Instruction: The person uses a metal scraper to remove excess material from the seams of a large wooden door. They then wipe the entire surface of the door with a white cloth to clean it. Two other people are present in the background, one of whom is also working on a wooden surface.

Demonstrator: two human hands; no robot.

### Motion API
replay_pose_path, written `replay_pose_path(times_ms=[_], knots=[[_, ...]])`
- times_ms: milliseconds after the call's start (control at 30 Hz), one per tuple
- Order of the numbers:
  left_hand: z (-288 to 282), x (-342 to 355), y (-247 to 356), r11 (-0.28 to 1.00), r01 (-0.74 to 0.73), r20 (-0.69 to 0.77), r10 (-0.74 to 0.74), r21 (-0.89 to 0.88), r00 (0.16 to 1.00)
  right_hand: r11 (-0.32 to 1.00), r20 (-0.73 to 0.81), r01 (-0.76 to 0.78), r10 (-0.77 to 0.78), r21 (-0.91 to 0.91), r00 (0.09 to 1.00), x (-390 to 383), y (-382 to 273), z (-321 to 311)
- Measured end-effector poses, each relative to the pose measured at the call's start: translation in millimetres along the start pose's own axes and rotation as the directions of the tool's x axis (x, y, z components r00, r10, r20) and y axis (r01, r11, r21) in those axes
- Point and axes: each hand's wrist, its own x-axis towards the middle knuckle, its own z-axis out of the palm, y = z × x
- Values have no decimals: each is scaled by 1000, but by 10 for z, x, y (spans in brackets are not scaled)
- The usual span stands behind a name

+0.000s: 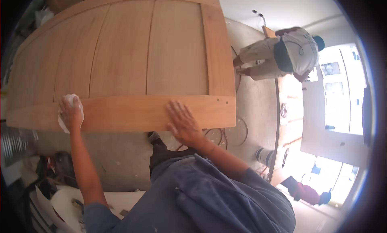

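Head view: my left hand [71, 114] is clenched around a white rag [72, 101], pressed on the door's [133, 60] near rail at its left end. My right hand [183, 122] lies spread flat further right, bracing. I'd keep that brace firm and wipe along the grain, evenly.

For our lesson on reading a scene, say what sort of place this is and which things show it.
Probably a carpentry workshop or a building under fit-out. A large bare wooden panelled door lies flat, the left hand presses a white cloth on its rail, and another person bends over the dusty concrete floor.
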Motion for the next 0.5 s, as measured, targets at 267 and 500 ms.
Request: replay_pose_path(times_ms=[267,500], knots=[[-163,37,145,1000,-4,-37,3,-6,999,655,-358,-754,691,-57,628,-1171,1388,-231],[-169,-849,766,988,-110,-75,102,-108,992,807,-402,-590,545,14,736,-806,796,173]])
